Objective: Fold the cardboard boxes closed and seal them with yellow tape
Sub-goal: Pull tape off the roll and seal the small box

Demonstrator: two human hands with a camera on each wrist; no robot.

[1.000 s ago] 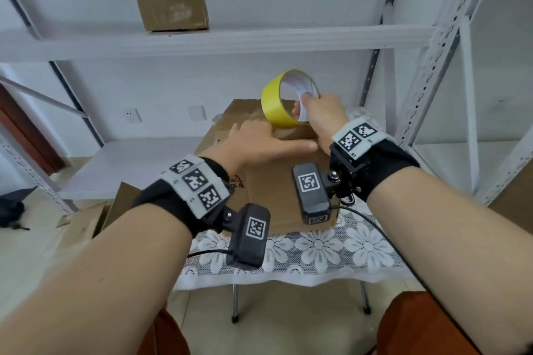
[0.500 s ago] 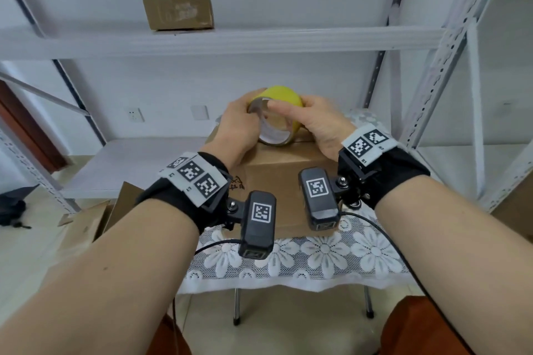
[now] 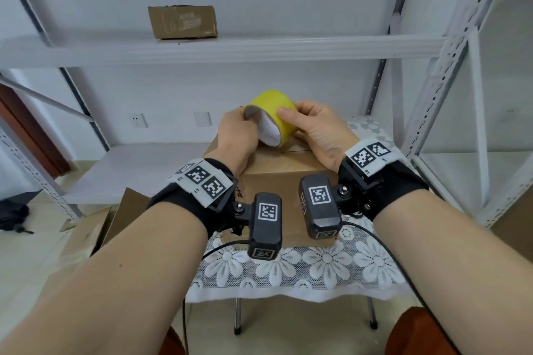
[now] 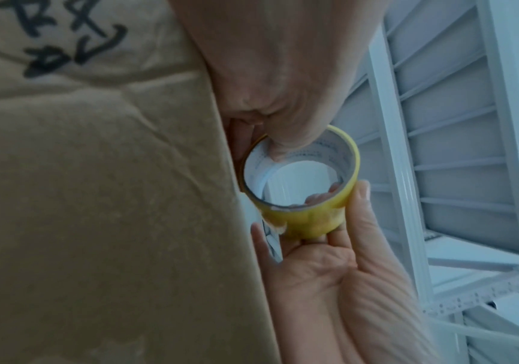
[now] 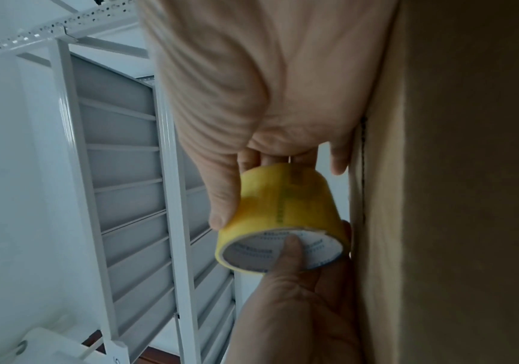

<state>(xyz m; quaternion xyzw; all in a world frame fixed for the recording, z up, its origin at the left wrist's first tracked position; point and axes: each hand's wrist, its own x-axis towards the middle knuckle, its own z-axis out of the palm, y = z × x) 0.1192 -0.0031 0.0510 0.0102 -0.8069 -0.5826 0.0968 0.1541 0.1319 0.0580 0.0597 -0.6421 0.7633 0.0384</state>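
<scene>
The left hand (image 3: 236, 135), which one second ago pressed flat on the cardboard box (image 3: 284, 179), has come up to the yellow tape roll (image 3: 272, 117). Its thumb hooks the white core, and the right hand (image 3: 315, 131) curls round the glossy band. I judge they are searching for the tape end. The matte box, flaps closed, stands on the lace-covered desk (image 3: 302, 271).

Black wristbands (image 3: 184, 199); white coded tags; black cameras (image 3: 264, 225)
</scene>
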